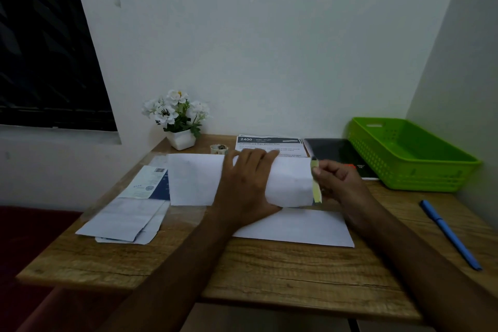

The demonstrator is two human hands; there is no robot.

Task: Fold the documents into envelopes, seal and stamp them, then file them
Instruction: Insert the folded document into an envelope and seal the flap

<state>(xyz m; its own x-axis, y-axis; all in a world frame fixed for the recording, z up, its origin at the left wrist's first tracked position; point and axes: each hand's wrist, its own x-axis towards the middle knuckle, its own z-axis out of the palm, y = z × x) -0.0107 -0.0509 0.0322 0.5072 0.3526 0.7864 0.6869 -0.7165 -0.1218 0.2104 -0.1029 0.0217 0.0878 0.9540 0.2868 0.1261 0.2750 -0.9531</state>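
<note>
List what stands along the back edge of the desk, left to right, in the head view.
White flower pot → small patterned roll → printed sheet headed 2400 → black notebook → green basket.

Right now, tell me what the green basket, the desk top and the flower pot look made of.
Green basket: likely moulded plastic; perforated, glossy walls. Desk top: wood or wood-grain laminate, matte; grain lines show. Flower pot: smooth white, ceramic or plastic.

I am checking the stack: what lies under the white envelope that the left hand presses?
A white sheet shows under the envelope, on the desk. Envelope and left hand cover its far part; the rest is hidden. The right hand pinches a yellow strip.
</note>
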